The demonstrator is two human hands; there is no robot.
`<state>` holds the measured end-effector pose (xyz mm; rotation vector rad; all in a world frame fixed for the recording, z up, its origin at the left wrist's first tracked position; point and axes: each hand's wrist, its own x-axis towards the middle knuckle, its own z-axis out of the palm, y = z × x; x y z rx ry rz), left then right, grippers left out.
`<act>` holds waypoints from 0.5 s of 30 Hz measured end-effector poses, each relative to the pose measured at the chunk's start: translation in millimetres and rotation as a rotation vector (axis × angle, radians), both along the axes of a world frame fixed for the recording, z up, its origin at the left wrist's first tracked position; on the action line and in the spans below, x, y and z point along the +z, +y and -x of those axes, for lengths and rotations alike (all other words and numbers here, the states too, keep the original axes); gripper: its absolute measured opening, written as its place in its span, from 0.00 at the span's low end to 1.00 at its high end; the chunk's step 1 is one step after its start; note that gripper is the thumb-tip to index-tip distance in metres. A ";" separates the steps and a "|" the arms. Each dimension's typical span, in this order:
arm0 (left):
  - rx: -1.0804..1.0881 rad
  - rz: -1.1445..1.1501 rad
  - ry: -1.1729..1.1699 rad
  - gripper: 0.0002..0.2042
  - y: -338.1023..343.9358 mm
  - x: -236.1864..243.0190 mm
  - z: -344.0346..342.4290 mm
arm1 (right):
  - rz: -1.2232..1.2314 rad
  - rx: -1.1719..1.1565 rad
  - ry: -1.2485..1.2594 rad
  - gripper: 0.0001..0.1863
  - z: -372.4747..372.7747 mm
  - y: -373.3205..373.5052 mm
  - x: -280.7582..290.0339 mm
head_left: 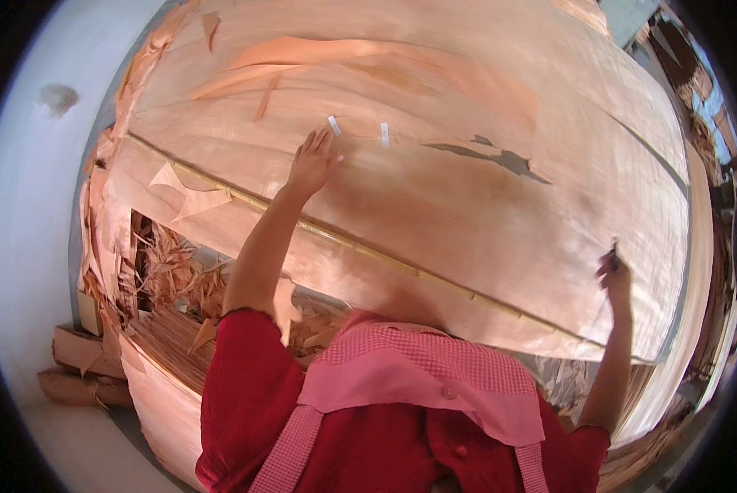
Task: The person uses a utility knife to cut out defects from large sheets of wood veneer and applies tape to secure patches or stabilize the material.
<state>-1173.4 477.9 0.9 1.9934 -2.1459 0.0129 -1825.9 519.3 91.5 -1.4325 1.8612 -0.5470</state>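
The wood sheet (442,209) is lying beneath our left hand (312,164), spread beside a white strip (334,126); at right, our right hand (617,271) is gripping a dark object (615,253).

The broad wood sheet (483,222) is pale peach with orange streaks; small rectangular strips (385,135) are white, the slim jointed stick (335,236) yellow, the cloth bib (417,353) pink, partly checked.

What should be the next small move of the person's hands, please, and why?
Probably the left hand should press down the nearer white strip: it lies right beside that strip on the thin sheet, while the right hand, holding a small dark object, is well away.
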 end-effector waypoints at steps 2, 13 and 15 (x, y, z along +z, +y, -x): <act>-0.023 0.027 -0.045 0.26 -24.8 -2.2 -5.9 | -0.206 0.060 -0.173 0.10 -17.7 2.9 -28.9; -0.101 0.053 0.084 0.25 -44.2 -6.9 -22.5 | -0.517 0.442 -0.448 0.10 -309.4 -86.4 -29.4; -0.114 0.109 0.247 0.24 -54.4 -14.4 -26.1 | -0.490 0.519 -0.516 0.08 -367.9 -117.9 -51.2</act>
